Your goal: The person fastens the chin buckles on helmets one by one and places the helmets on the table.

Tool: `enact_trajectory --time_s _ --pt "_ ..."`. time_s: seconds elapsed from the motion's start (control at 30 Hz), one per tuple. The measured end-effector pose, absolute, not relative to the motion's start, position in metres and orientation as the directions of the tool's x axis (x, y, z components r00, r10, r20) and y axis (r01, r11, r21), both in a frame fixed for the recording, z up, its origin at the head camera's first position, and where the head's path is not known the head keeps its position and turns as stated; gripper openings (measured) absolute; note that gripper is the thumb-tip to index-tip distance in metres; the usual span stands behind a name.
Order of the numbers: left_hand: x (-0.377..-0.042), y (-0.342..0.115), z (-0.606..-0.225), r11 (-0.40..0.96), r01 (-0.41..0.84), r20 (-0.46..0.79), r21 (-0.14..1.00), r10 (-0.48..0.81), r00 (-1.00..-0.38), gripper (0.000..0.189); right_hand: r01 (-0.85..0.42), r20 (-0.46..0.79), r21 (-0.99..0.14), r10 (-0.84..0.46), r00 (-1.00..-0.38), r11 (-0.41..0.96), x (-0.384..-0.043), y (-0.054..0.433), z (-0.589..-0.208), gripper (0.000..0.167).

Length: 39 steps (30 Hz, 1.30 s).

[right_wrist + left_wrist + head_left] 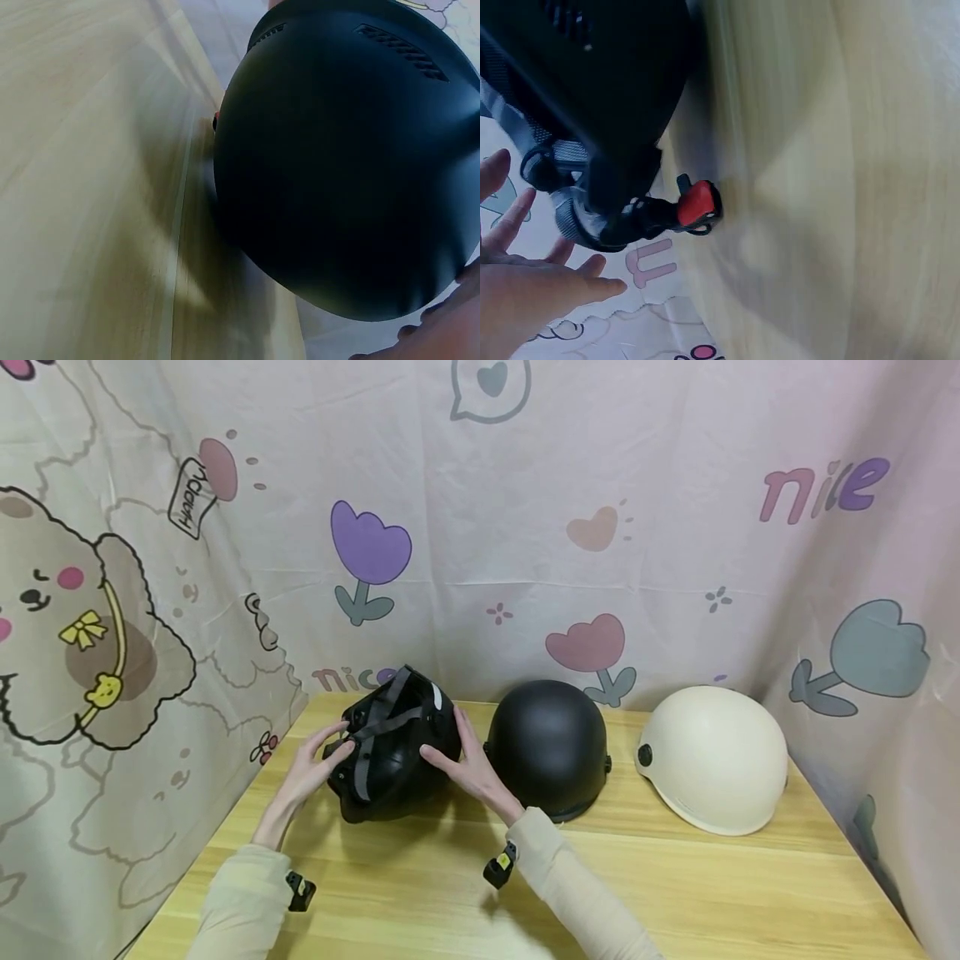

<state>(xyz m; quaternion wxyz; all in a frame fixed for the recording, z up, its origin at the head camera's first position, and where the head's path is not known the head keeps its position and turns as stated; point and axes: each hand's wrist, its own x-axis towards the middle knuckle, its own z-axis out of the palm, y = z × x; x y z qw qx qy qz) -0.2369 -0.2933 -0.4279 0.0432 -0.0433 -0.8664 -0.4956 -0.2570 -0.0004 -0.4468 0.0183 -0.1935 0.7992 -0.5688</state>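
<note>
Strapped helmet held tilted at left, sides gripped by left hand and right hand, black helmet and cream helmet placed farther right on worktop

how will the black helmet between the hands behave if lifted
The helmet looks stiff, with a moulded, rounded shell. Its straps seem floppy, so the red buckle might swing. That smooth, curved surface could slip or roll.

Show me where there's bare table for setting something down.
Bare tabletop lies between left sleeve and right sleeve, and in front of the cream helmet. Back left is crowded: left hand and right hand flank strapped black headgear, beside the black helmet.
</note>
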Motion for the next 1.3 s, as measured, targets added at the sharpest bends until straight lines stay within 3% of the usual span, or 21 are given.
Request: enact_trajectory --time_s 0.17,0.43,0.77,1.3 --pt "-0.238 -0.2958 -0.4331 0.501 0.115 0.116 0.858 0.029 -0.993 0.06 -0.27 0.168 -0.914 -0.324 -0.931 0.304 -0.2567 0.0002 -0.4487 0.107" --pt "-0.2389 -0.2967 -0.4353 0.49 0.151 0.168 0.858 0.01 -0.986 0.057 -0.308 0.226 -0.921 -0.319 -0.921 0.239 -0.2577 0.0022 -0.4508 0.1" --pt "-0.2358 -0.2998 -0.4341 0.454 0.127 0.143 0.882 0.0 -0.99 0.061 -0.381 0.33 -0.919 -0.327 -0.886 0.105 -0.2603 0.0057 -0.4542 0.076" --pt "-0.2337 -0.2999 -0.4321 0.424 0.158 0.236 0.892 -0.137 -0.962 0.052 -0.344 0.305 -0.922 -0.215 -0.928 0.179 -0.2569 0.008 -0.4564 0.044"
